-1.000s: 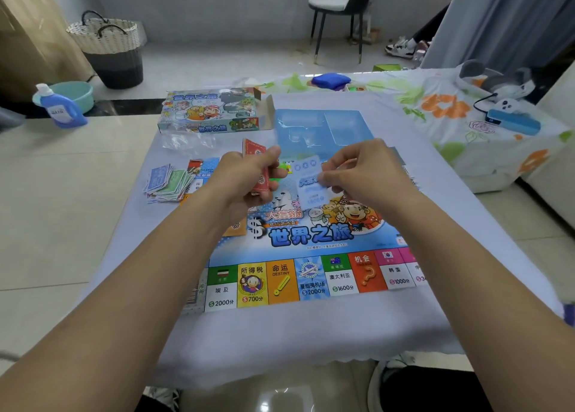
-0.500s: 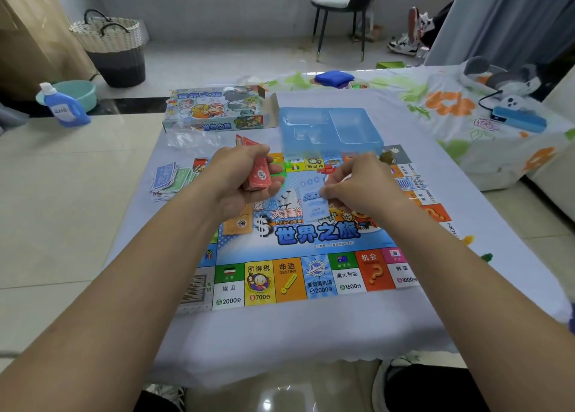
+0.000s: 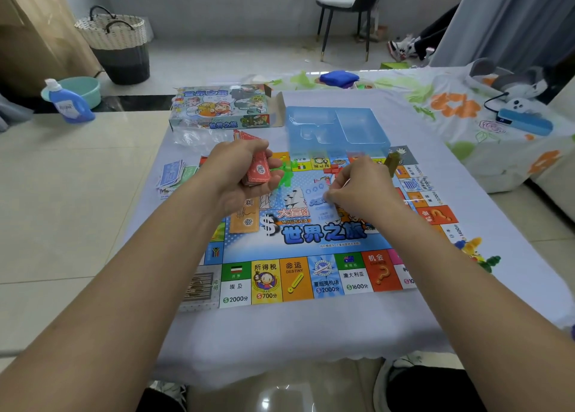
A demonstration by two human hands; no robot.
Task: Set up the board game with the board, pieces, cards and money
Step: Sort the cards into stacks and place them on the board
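1. Curled round a thick stack of red-backed cards, the left hand holds it just above the far left part of the colourful printed game board. I judge it is kept in hand as the supply from which cards are dealt out.
2. Thumb and fingertips of the right hand pinch a pale blue paper card low over the board's centre art. It looks about to be laid there, though I cannot tell whether it already touches the board.
3. An orange card lies flat on the board, under the left wrist. This is probably one deck's place, already marked.
4. Green plastic pieces and small red ones sit on the board's far part, between the two hands.
5. Off the board's left edge lies a loose heap of blue and green paper money; it is not yet sorted.
6. Beyond the board's far edge stand the clear blue plastic tray, overlapping that edge, and the printed cardboard game box.
7. Room: the board's centre, nearer than the pinched card, is bare. The white tablecloth has free space on the board's near side, before the table's edge. Yellow and green plastic bits lie off the board's right edge.
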